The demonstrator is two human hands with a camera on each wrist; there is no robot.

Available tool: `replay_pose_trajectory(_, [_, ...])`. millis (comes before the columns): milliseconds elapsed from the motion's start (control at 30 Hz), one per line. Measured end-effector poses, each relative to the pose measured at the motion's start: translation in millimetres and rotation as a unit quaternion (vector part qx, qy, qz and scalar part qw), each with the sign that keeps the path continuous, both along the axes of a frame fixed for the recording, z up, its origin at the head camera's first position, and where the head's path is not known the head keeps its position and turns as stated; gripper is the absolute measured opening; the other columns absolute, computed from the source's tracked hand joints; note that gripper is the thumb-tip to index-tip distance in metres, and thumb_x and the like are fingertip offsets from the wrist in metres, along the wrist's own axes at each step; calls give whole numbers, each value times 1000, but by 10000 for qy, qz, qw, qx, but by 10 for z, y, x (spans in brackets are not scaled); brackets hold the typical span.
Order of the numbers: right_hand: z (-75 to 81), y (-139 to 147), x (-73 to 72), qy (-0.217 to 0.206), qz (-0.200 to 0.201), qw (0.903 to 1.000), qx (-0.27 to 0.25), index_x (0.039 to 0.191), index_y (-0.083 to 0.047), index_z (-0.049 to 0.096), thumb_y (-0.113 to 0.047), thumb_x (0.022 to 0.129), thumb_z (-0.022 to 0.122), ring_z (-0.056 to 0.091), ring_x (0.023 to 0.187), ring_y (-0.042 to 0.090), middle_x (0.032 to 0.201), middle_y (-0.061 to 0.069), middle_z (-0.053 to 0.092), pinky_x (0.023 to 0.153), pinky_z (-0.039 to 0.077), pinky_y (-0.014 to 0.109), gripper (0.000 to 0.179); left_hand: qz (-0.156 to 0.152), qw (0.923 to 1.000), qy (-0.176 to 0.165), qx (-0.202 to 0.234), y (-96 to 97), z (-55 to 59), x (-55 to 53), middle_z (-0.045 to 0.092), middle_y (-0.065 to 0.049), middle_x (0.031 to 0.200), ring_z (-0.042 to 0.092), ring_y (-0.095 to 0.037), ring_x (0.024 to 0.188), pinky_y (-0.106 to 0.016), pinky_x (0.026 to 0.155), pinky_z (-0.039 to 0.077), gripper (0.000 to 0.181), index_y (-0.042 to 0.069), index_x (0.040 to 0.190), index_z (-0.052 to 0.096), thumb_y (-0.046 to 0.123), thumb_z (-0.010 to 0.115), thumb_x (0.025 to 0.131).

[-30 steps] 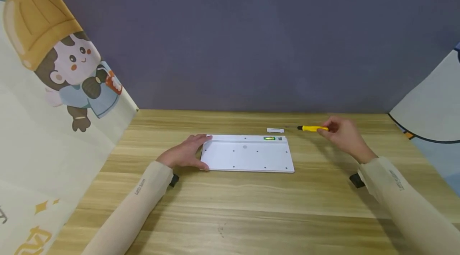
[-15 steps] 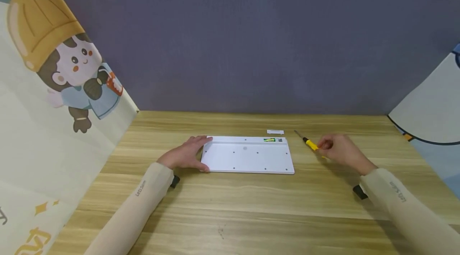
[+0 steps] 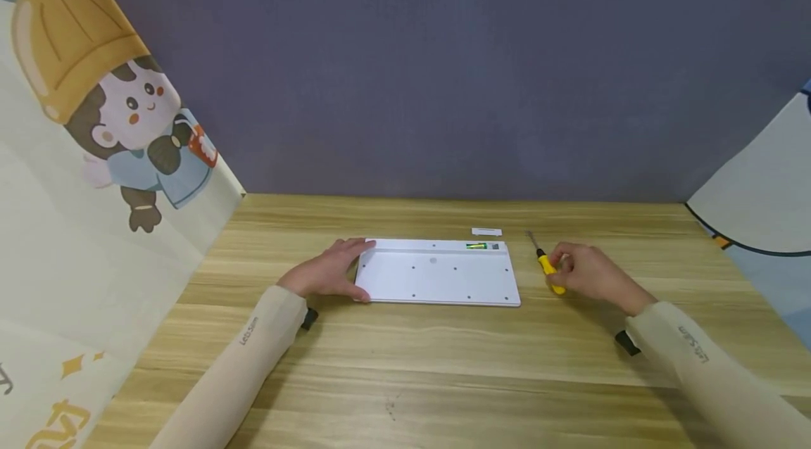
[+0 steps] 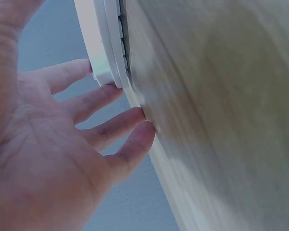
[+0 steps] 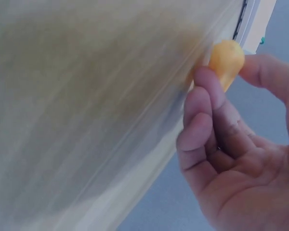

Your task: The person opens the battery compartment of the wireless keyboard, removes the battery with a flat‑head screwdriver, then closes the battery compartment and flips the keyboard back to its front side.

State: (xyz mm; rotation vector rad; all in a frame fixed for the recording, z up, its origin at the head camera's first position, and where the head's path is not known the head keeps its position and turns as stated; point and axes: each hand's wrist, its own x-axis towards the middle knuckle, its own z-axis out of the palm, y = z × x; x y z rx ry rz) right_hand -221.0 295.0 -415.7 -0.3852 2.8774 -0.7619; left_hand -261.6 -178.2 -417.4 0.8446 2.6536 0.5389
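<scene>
A white keyboard (image 3: 437, 281) lies face down, its row of keys towards the table in the left wrist view. A green-and-gold battery (image 3: 476, 246) shows in its uncovered compartment at the far right corner. My left hand (image 3: 328, 270) spans the keyboard's left end, thumb at the near corner and fingers at the far one. In the left wrist view its fingers (image 4: 98, 98) are spread and fairly straight. To the keyboard's right, my right hand (image 3: 592, 272) pinches the yellow handle of a screwdriver (image 3: 544, 263) between thumb and fingers, the shank pointing away from me.
A small white battery cover (image 3: 486, 231) lies just behind the keyboard's far right corner. The wood-grain table (image 3: 405, 364) ends at a dark grey panel (image 3: 443, 83) at the back. A cartoon-printed panel stands at the left.
The screwdriver has swung from pointing left to pointing away from me, and my right hand has come nearer and slightly left with it. My left hand and the keyboard keep their places.
</scene>
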Motion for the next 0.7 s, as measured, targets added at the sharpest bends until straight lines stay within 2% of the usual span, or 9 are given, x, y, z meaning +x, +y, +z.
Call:
replay_pose_trajectory(433, [-7,19,46,-139,-55,9999,-13,104,2,53,-22,86,68,43,52,14,61,0,51,48,35,26,33,44,10000,-4,3,2,-1,-8,24,-15,152,18,-39,137,-56,105,24,108,12,150,25,51,81,66])
replay_pose_trajectory(700, [20,49,58,-226,-88,9997,5,103,3,53,-22,88,65,44,52,14,62,0,53,46,36,27,32,55,10000,-19,2,3,-7,-4,24,-15,152,17,-38,138,-55,106,23,108,12,150,25,51,81,66])
